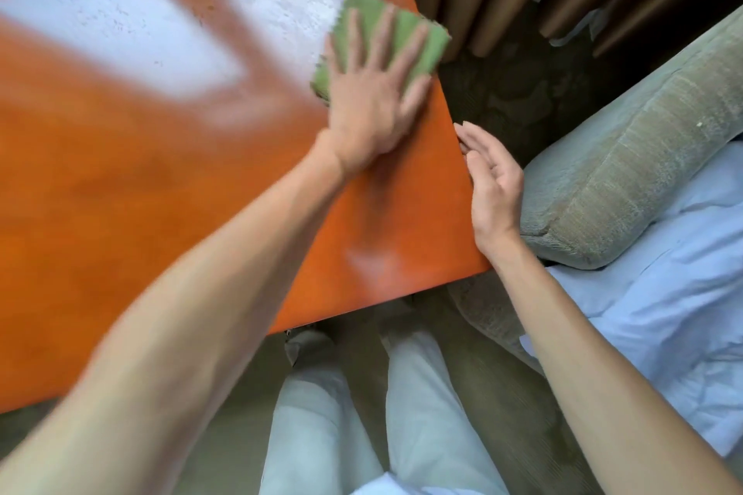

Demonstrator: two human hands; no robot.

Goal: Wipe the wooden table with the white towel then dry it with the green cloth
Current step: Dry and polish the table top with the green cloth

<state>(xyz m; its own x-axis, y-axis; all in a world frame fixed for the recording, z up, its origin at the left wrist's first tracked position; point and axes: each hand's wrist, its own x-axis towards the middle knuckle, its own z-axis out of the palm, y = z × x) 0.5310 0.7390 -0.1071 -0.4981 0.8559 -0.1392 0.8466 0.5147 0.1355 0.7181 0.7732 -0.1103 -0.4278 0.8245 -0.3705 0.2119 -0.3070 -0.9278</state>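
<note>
Two hands show on my feed; the left hand (374, 108) lies flat, fingers spread wide, pressing the green cloth (386, 40) onto the wooden table (161, 193) at its far right edge; to the right, my right hand (488, 181) is loosely open and holds nothing, fingertips touching the table's right edge; a sofa arm (627, 161) sits further right.

A single head-worn camera is looking steeply down from close above, facing the table (120, 213) corner, with the person's legs (321, 414) below.
</note>
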